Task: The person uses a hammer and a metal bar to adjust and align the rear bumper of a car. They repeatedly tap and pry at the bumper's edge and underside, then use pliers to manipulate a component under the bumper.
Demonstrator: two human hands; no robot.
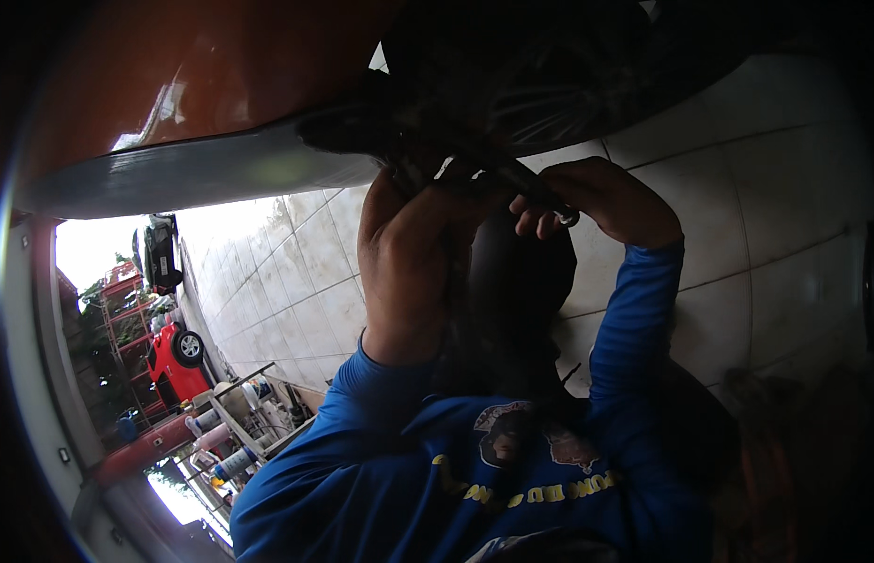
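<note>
Red-orange car bodywork [221, 66] with grey lower trim [202, 164] spans the top left, beside a dark, shadowed part [587, 84] of the car. A dark bar-shaped tool [521, 174] with a metal end slants down from this part. My left hand [409, 216] is raised under the car with bent fingers closed around something in shadow that I cannot make out. My right hand [597, 202] is curled on the lower end of the tool. Both arms wear blue sleeves.
Pale floor tiles [737, 206] surround me, and a dark shape [512, 281] lies behind my hands. At the left are a cart [249, 422] loaded with containers and tools, a red vehicle [174, 366], a dark car [155, 253] and a red metal frame [122, 310].
</note>
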